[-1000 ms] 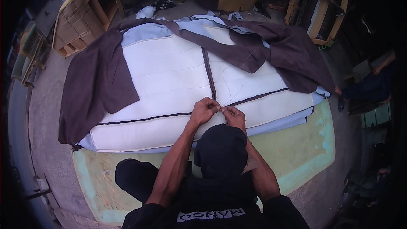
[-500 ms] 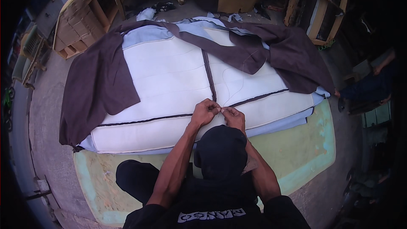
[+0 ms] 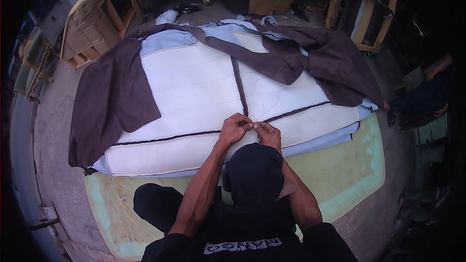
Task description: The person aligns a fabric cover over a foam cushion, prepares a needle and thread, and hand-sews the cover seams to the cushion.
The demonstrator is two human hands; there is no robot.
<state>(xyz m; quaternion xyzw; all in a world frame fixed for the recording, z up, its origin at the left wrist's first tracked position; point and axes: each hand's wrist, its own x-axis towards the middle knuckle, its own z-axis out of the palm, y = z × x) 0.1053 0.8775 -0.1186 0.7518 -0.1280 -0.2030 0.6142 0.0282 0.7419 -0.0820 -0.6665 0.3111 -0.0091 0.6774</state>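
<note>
A large white padded cover (image 3: 194,82) with dark piping (image 3: 238,85) along its seams lies in front of me. Over its near seam, where the upright piping meets the crosswise one, my two hands come together at the fingertips. My left hand (image 3: 236,128) is closed in a pinch; what it pinches is too small to make out. Fingertips pressed together, my right hand (image 3: 269,135) grips a thin thread (image 3: 277,98), which curves away across the white panel toward the brown cloth. No needle can be made out. Dark brown fabric (image 3: 114,87) drapes over both ends and the far side.
Beneath the cover is a pale green foam slab (image 3: 340,179). Wooden furniture frames (image 3: 92,29) stand at the far left, with another frame (image 3: 371,9) far right. White stuffing (image 3: 167,17) lies on the floor beyond. Another person's arm (image 3: 439,67) shows at the right.
My hands stay pinched at almost the same spot on the seam. The thread's curve shifts slightly. At the far upper left, a small vehicle has come into view on the street.
</note>
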